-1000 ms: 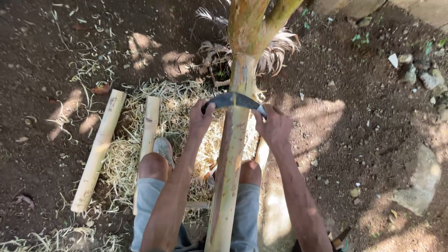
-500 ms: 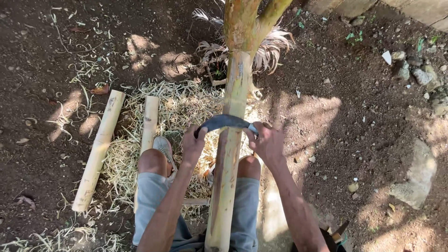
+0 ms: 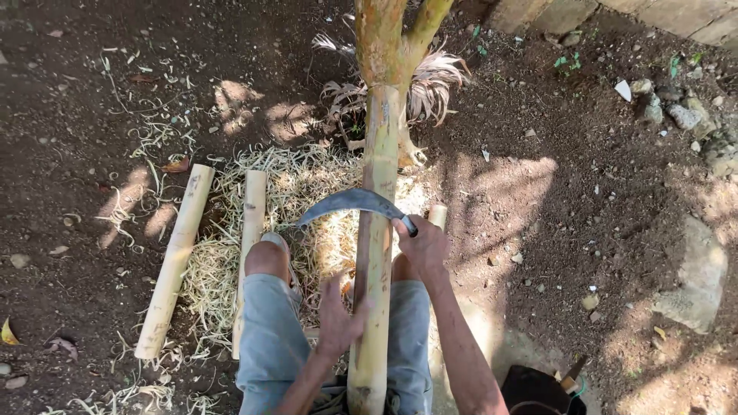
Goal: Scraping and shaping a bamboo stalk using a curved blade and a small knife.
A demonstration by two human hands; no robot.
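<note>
Looking down from the head camera, a person sits on the dirt with a long pale pole (image 3: 374,261) lying between the knees. The pole runs from the bottom middle of the frame up to a tree trunk (image 3: 388,38) at the top middle.

The right hand (image 3: 423,247) is shut tight around the dark handle of a curved blade (image 3: 350,204). The blade lies across the pole, just above the middle of the frame, with its tip pointing left.

The left hand (image 3: 337,319) is low in the frame, beside the pole. Its grip is open, fingers spread, and the fingertips seem to touch the pole's left side.

Two shorter peeled poles (image 3: 175,261) lie on the ground at the left. A heap of thin shavings (image 3: 300,184) is spread under the legs.

To scrape well, I think the blade should sit flat on the pole and pull in long, even strokes. The open hand should hold the pole steady and keep well away from the sharp edge.
</note>
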